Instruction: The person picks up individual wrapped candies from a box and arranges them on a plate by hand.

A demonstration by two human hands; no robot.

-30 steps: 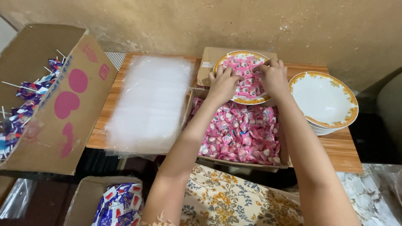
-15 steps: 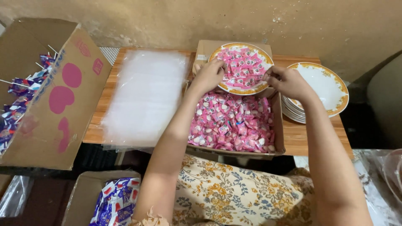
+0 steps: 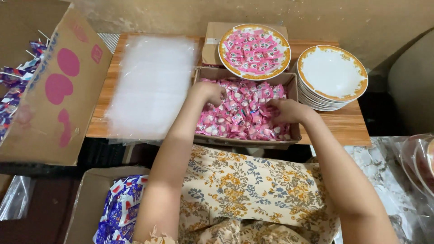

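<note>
A cardboard box (image 3: 293,86) full of pink wrapped candies (image 3: 242,115) sits at the wooden table's near edge. My left hand (image 3: 209,92) rests curled on the candies at the box's left side. My right hand (image 3: 286,110) lies in the candies at the right side, fingers closed around some. Behind the box, a gold-rimmed plate (image 3: 254,50) heaped with pink candies rests on a small closed carton (image 3: 210,43).
A stack of empty gold-rimmed white plates (image 3: 332,74) stands at the right. A pile of clear plastic bags (image 3: 151,86) covers the table's left. A big open carton (image 3: 58,90) with lollipops (image 3: 16,77) stands left; a box of blue-wrapped sweets (image 3: 122,208) is below.
Both hands have left the filled plate and come down into the candy box. The plate now sits untouched on the small carton.
</note>
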